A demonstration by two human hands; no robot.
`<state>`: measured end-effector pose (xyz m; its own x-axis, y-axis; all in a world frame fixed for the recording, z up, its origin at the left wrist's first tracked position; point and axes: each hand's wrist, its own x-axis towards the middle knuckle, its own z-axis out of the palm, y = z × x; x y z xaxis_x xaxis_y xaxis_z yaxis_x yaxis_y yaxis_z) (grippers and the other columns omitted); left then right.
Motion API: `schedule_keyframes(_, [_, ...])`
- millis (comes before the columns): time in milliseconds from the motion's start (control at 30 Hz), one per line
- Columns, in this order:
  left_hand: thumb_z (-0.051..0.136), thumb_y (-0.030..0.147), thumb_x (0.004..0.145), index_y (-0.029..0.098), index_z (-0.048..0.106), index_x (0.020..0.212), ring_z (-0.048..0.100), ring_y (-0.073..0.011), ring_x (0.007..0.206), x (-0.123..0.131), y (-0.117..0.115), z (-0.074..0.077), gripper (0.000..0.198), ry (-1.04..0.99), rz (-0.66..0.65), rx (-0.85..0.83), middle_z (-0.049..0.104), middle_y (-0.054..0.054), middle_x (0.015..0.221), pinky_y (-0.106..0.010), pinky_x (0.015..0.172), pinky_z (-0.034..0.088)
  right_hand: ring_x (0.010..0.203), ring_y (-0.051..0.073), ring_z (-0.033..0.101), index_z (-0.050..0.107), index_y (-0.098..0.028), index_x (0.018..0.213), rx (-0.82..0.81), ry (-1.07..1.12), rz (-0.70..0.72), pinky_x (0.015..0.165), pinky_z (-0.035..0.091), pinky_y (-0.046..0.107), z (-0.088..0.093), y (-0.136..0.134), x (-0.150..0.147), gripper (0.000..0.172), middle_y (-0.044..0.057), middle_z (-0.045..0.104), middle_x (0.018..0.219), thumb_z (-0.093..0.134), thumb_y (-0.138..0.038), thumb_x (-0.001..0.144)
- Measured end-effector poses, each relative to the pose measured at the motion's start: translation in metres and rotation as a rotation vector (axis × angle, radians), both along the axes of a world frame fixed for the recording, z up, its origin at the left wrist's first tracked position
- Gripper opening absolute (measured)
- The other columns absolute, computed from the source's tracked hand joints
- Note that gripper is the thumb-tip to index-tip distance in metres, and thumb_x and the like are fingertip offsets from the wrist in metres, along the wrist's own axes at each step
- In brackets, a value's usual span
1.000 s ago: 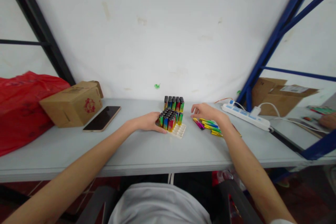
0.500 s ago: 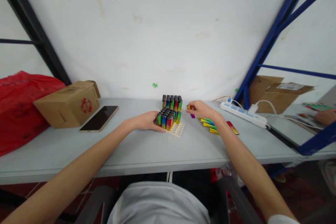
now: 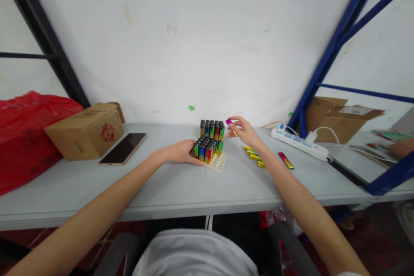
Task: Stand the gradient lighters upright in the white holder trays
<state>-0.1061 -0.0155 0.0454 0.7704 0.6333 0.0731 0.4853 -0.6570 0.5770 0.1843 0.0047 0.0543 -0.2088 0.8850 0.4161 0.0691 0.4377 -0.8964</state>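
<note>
My left hand [image 3: 183, 152] is curled round the left side of a block of upright lighters [image 3: 208, 146], steadying them in their white holed tray [image 3: 219, 162]. Its thumb lies along the front left edge; the other fingers are hidden behind. The lighters have dark tops and shiny bodies in red, blue, green and gold. The tray's right front holes hold no lighters. Between thumb and fingertips, my right hand [image 3: 241, 130] pinches one lighter [image 3: 229, 122], tilted, its purple end up and gold end down. It is above the table, to the right of a second upright group [image 3: 212, 128].
Several gold lighters [image 3: 254, 155] lie under my right forearm, with a red-gold one [image 3: 286, 160] beyond. A power strip [image 3: 299, 143] lies at right, near a blue post. At left are a phone [image 3: 123, 149], a carton [image 3: 86, 131] and a red bag [image 3: 32, 138]. Another person's hand [image 3: 401, 148] shows far right.
My right hand has raised and turned the lighter, so its purple end now points up and left. My left hand stays at the tray. The view has shifted slightly.
</note>
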Motion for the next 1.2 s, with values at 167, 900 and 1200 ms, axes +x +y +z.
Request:
schedule_keyframes(167, [0.079,0.054,0.073,0.02,0.067,0.121,0.067,-0.024,0.106,0.0,0.0,-0.001,0.06,-0.013,-0.023,-0.007,0.073,-0.003,0.118,-0.027,0.092,0.05,0.05,0.007,0.056,0.056,-0.022,0.099,-0.093,0.062,0.046,0.043,0.045,0.021,0.004,-0.006,-0.009,0.033,-0.002,0.059,0.082,0.067,-0.049,0.083])
schedule_keyframes(900, [0.078,0.056,0.072,0.019,0.067,0.119,0.067,-0.0247,0.104,0.0,-0.003,0.002,0.061,-0.006,0.004,-0.015,0.073,-0.004,0.117,-0.028,0.09,0.051,0.041,0.009,0.011,0.028,-0.025,0.06,-0.31,0.107,-0.047,0.04,0.01,0.023,0.0,-0.022,-0.036,0.042,-0.008,0.018,0.046,0.035,-0.055,0.089])
schedule_keyframes(1200, [0.078,0.057,0.071,0.017,0.066,0.118,0.066,-0.0252,0.103,0.0,-0.002,0.0,0.063,0.013,0.038,-0.006,0.072,-0.005,0.116,-0.029,0.09,0.051,0.04,0.009,0.017,0.031,-0.024,0.058,-0.279,0.01,-0.041,0.04,0.014,0.023,-0.01,-0.018,-0.041,0.048,-0.007,0.024,0.044,0.037,-0.059,0.09])
